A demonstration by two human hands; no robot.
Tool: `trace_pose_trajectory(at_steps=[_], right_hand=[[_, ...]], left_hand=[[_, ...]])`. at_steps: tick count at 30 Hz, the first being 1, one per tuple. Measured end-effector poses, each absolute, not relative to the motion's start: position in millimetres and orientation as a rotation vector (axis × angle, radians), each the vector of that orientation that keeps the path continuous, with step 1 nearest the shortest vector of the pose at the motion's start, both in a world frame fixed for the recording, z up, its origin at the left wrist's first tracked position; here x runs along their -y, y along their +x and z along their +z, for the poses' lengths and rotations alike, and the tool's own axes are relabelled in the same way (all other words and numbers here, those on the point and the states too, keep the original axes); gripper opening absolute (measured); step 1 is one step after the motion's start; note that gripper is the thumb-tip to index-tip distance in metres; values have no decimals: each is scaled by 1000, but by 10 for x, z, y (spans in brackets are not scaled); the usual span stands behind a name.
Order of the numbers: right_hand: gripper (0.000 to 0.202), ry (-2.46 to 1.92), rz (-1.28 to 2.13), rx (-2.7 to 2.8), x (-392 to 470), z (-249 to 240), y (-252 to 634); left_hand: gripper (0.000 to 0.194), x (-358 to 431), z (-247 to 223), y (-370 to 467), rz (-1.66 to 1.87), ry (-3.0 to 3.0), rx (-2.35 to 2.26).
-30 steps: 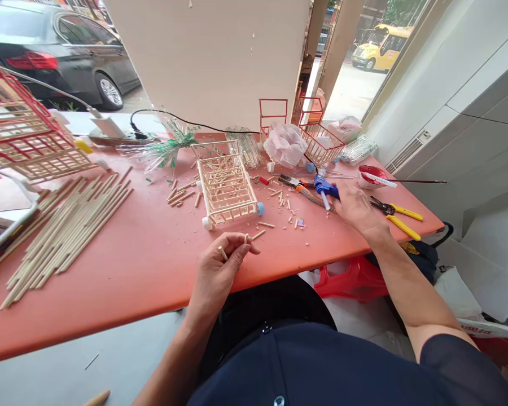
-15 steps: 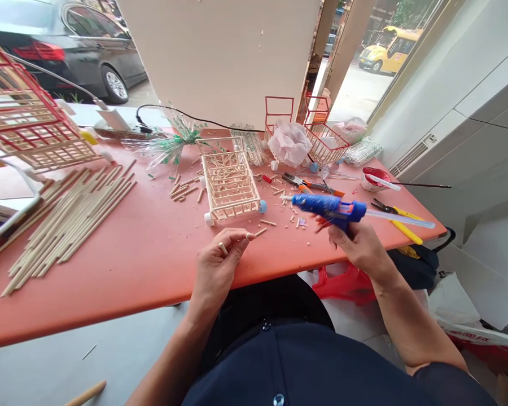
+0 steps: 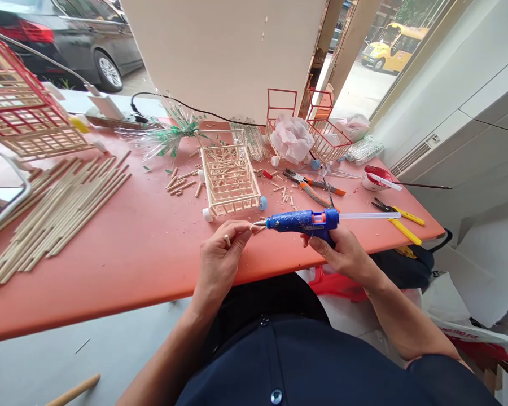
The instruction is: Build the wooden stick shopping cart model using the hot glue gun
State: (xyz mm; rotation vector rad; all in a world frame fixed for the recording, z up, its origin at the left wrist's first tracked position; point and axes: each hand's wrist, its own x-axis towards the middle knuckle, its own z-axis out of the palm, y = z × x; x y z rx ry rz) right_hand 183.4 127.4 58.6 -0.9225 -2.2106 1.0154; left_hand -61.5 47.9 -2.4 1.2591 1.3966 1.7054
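Observation:
A blue hot glue gun [image 3: 298,221] is gripped in my right hand [image 3: 342,254], with a clear glue stick [image 3: 368,215] jutting from its back. Its metal nozzle is at the fingertips of my left hand [image 3: 222,254]. Those fingers pinch a short wooden stick [image 3: 227,241]; one end shows near the knuckles, and the part by the nozzle is mostly hidden. Just beyond my left hand stands a small cart frame [image 3: 232,175] of thin wooden sticks, on bottle-cap wheels, one of them a blue cap [image 3: 263,203].
Long wooden sticks [image 3: 63,214] lie in a pile at the left, below a red-trimmed stick cart [image 3: 21,107]. Orange-handled pliers [image 3: 311,186], yellow-handled cutters [image 3: 400,220] and a cup of red paint [image 3: 375,177] lie at the right. Plastic wrap [image 3: 173,135] stands behind.
My right hand has brought the glue gun left and down, so its nozzle now meets the left fingertips. The left hand keeps its pinch. The view has shifted slightly.

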Motion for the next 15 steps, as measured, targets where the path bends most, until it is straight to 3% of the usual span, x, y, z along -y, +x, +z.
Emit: trace_pose_trajectory(at_steps=[11, 15], right_hand=[[57, -1054, 939, 2248, -1248, 585, 1836], [54, -1040, 899, 2256, -1256, 575, 1830]], left_hand=[[14, -467, -23, -615, 1729, 1254, -1410], [15, -468, -28, -611, 1731, 1268, -1407]])
